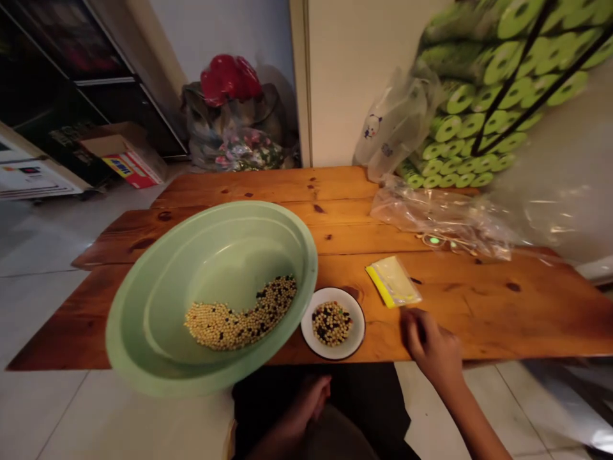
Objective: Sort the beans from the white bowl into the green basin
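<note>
My right hand rests at the front edge of the wooden table with its fingers curled in; whatever they may hold is hidden. Just beyond its knuckles lies a small clear packet with a yellow edge. Low over my lap is my left hand, dim and closed, its palm out of sight. A white dark-rimmed bowl holds mixed beans, pale and dark. Left of it, a big green basin tilts toward me over the table edge, with a curved heap of pale and black beans inside.
Crumpled clear plastic lies on the back right of the table. Behind it stands a stack of green rolls in plastic. An open cardboard box and bags with a red bundle are on the floor beyond.
</note>
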`<state>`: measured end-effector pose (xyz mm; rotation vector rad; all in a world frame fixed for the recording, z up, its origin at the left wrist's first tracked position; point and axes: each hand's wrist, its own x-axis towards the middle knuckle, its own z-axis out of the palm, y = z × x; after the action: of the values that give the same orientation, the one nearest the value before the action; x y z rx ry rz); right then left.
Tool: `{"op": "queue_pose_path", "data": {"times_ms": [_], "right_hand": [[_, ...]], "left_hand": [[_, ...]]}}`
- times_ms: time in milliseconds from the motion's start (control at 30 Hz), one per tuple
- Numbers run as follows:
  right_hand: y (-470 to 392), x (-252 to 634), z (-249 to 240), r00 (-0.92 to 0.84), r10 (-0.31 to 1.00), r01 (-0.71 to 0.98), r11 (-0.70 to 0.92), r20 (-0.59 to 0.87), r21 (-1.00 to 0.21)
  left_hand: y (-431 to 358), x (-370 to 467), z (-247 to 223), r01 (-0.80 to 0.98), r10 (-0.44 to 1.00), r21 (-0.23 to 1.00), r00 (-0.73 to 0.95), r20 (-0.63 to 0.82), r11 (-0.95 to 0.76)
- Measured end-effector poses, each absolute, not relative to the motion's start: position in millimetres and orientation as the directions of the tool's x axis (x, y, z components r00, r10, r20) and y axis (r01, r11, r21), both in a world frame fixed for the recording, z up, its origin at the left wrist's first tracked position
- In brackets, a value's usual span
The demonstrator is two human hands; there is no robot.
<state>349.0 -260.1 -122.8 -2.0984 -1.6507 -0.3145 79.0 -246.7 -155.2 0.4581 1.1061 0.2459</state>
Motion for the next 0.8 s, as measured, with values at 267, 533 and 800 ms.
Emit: {"op": "queue_pose_path", "data": {"times_ms": [267, 533, 800], "right_hand": [[-268, 355, -118, 0.254, 0.843, 0.938, -0.095, 0.475, -0.333], [-263, 355, -117, 0.39, 0.813, 0.826, -0.102, 0.432, -0.554], [-303, 291, -31, 0.531, 0.782, 0.476, 0.043, 0.326, -0.878]], "left_hand": [[-282, 42, -80, -0.239, 0.373, 0.291, 0.488, -0.789, 0.926], [-238, 73, -25, -0.47, 0.4, 0.024, 0.721, -0.566, 0.882], [-217, 110, 13, -0.607, 0.51, -0.057, 0.711, -0.485, 0.792]]}}
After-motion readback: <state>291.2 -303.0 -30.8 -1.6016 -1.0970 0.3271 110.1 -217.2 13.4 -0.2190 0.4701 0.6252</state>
